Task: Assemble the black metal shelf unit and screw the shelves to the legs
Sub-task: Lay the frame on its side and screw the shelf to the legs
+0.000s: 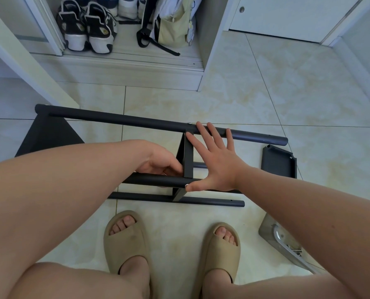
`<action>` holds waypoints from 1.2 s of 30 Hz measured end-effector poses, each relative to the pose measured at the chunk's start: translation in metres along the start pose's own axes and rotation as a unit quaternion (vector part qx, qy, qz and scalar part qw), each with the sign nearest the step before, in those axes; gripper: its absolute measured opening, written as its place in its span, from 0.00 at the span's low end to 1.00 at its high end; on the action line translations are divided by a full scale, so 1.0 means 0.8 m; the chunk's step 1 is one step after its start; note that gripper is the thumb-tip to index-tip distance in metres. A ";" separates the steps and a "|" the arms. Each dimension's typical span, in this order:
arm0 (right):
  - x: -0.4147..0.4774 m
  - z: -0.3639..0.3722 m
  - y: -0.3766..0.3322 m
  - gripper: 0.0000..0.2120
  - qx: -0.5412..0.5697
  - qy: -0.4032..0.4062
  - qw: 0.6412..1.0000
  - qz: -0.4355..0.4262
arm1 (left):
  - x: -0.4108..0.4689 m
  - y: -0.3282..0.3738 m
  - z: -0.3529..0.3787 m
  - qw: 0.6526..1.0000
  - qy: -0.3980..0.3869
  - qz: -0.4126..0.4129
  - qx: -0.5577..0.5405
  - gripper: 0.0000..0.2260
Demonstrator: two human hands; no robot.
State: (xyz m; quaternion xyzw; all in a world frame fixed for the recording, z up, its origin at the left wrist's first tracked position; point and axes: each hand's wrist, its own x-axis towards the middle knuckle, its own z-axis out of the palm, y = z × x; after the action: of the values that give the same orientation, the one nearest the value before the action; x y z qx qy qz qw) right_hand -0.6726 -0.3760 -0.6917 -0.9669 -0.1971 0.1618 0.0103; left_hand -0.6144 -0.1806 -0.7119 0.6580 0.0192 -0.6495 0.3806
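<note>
The black shelf unit lies on its side on the tiled floor, its round legs running left to right. The far leg (123, 119) is uppermost, a near leg (156, 180) sits under my hands, and a low leg (212, 201) rests on the floor. A middle shelf (188, 156) stands edge-on between the legs. Another shelf (48, 137) is at the left end. My left hand (160, 164) curls around the near leg beside the middle shelf. My right hand (216, 160) is spread flat, fingers on the far leg, thumb on the near leg. A loose black shelf (279, 161) lies to the right.
My two feet in beige slides (126, 240) stand just in front of the unit. A metal bracket with a silver tool (285, 242) lies on the floor at the lower right. A white cabinet (123, 70) holds shoes (87, 26) and a bag (173, 24) beyond.
</note>
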 end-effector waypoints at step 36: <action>0.002 -0.001 -0.001 0.62 0.002 -0.006 1.000 -0.001 | 0.001 0.001 -0.002 0.999 -0.015 0.029 0.007 0.09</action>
State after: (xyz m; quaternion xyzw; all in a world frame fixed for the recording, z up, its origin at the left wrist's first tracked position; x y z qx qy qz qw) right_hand -0.6715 -0.3751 -0.6914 -0.9658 -0.1977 0.1677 0.0111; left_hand -0.6126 -0.1802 -0.7122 0.6515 -0.0099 -0.6480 0.3945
